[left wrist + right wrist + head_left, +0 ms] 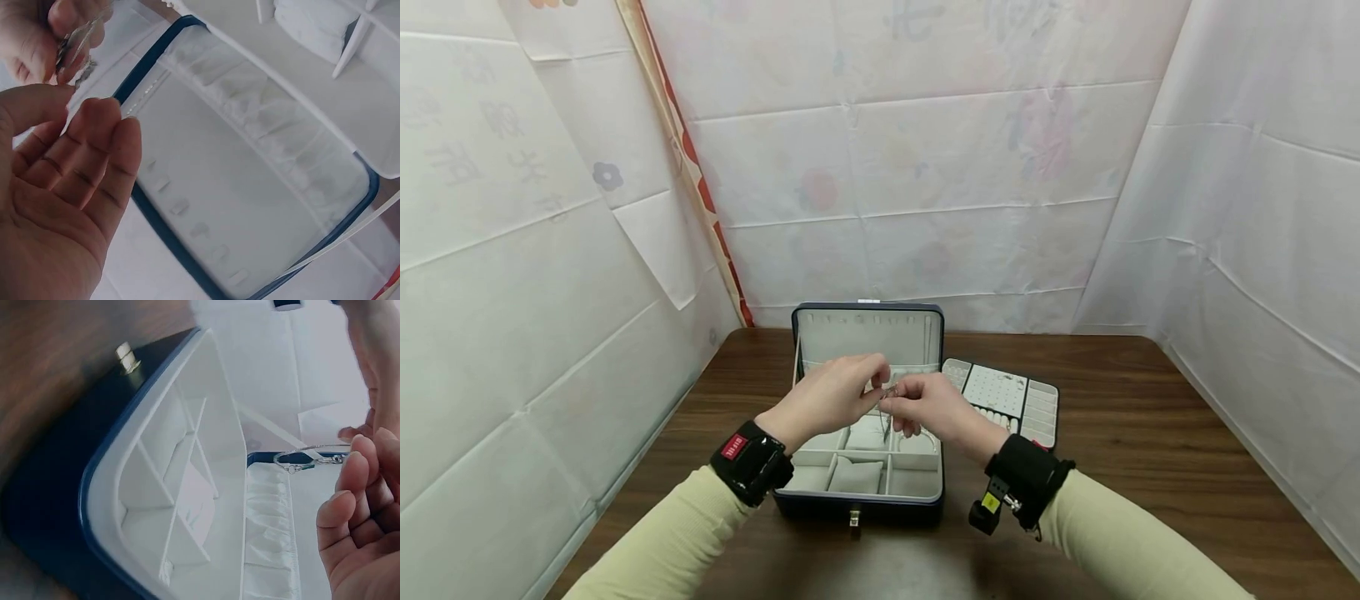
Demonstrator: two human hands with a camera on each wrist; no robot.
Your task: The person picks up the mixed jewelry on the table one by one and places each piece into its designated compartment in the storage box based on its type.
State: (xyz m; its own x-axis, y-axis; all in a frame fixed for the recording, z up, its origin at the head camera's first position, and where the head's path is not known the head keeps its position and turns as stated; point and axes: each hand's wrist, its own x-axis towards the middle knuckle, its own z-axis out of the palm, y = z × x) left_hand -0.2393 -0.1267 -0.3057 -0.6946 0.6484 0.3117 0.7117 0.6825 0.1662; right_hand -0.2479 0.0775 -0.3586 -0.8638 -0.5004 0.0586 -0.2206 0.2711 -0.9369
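Above the open jewelry box (784, 500), both hands meet at a thin silver chain (294, 467) with small links and a clasp-like end. My left hand (835, 393) pinches it between thumb and index finger, the other fingers loosely bent in the left wrist view. From the other side, my right hand (936, 407) pinches the chain close to the left fingertips. Part of the chain dangles below the fingers in the head view. In the right wrist view a loop of it shows left of the right fingertips. The navy box has pale compartments, some with small cushions (855, 477).
The box's raised lid (868, 333) stands at the back, with hooks and a gathered pocket inside. A lift-out jewelry tray (1041, 408) lies on the wooden table (1120, 400) to the right, small pieces on it. White sheeting (925, 167) surrounds the table.
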